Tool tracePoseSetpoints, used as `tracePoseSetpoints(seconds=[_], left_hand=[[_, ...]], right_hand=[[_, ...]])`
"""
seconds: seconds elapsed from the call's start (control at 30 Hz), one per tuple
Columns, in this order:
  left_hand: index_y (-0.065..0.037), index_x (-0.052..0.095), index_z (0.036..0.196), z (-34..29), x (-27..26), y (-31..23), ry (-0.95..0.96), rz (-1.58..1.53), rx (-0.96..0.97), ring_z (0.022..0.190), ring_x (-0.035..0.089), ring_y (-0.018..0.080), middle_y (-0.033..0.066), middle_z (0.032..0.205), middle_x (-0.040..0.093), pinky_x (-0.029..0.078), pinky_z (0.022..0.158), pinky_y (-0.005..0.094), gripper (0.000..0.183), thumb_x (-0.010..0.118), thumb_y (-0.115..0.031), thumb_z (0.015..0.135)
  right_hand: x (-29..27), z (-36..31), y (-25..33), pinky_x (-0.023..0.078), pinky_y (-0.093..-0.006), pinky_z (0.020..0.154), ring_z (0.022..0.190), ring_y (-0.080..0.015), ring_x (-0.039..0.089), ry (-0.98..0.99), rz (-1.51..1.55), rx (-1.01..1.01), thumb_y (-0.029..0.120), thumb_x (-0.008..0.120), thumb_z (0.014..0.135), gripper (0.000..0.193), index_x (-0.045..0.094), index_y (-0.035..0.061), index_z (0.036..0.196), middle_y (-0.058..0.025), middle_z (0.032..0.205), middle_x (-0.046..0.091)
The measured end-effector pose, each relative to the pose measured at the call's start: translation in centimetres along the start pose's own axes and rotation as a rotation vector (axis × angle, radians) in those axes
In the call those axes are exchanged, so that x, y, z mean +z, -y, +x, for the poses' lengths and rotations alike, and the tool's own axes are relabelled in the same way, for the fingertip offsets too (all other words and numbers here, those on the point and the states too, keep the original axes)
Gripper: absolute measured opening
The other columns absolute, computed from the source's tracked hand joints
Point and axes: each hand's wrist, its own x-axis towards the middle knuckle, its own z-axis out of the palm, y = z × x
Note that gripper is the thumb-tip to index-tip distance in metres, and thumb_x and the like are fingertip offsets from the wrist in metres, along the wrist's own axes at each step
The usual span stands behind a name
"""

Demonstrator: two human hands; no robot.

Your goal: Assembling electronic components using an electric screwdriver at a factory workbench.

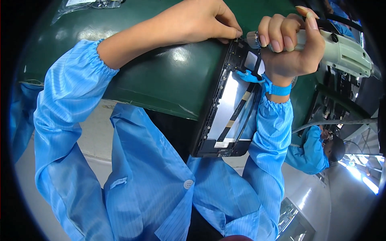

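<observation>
An opened tablet (pixel 248 114), with a black frame, silver inner plates and a dark ribbon cable, lies over the near edge of the green table. My right hand (pixel 291 48) is wrapped around a pale electric screwdriver (pixel 349 56), whose knurled front end points left at the tablet's far end. Beside that tip, my left hand (pixel 207 25) is closed, thumb and forefinger pinched together at the tablet's far left corner. Whatever lies between those fingertips is too small to make out. A blue wrist strap (pixel 278 89) circles my right wrist, its loose end hanging over the tablet.
The green table (pixel 161 86) has a worn near edge. At its far left lies a clear plastic bag (pixel 86 7) with small parts. On the right, another person (pixel 311 150) in blue sits beyond a grey cable (pixel 335 122) and dark items.
</observation>
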Motion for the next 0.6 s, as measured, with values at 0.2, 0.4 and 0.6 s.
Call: tracePoseSetpoints(seconds=[0.2, 0.4, 0.6], left_hand=[[0.004, 0.072, 0.097, 0.1, 0.4, -0.9, 0.013, 0.011, -0.004, 0.067, 0.064, 0.0125, 0.0158, 0.079, 0.072, 0.050, 0.064, 0.0283, 0.023, 0.066, -0.013, 0.084], [0.005, 0.072, 0.097, 0.2, 0.7, -1.0, 0.004, 0.030, -0.005, 0.068, 0.065, 0.0139, 0.0165, 0.079, 0.072, 0.051, 0.065, 0.0288, 0.023, 0.066, -0.013, 0.083], [0.005, 0.072, 0.097, 0.3, 0.9, -1.0, 0.011, 0.022, 0.007, 0.068, 0.065, 0.0149, 0.0169, 0.079, 0.072, 0.051, 0.066, 0.0293, 0.023, 0.066, -0.012, 0.083]], right_hand=[[-0.7, -0.3, 0.2, 0.036, -0.0303, 0.045, 0.042, -0.0099, 0.034, 0.017, 0.020, 0.004, 0.030, 0.040, 0.096, 0.036, 0.059, 0.0001, 0.103, 0.0026, 0.053, 0.031], [-1.0, -0.5, 0.4, 0.036, -0.0304, 0.045, 0.042, -0.0095, 0.033, 0.002, -0.027, -0.003, 0.030, 0.040, 0.096, 0.036, 0.060, 0.0008, 0.106, 0.0025, 0.053, 0.030], [0.8, -0.4, 1.1, 0.035, -0.0310, 0.045, 0.042, -0.0101, 0.032, -0.070, -0.099, 0.058, 0.028, 0.039, 0.097, 0.037, 0.061, -0.0020, 0.101, 0.0025, 0.053, 0.028]])
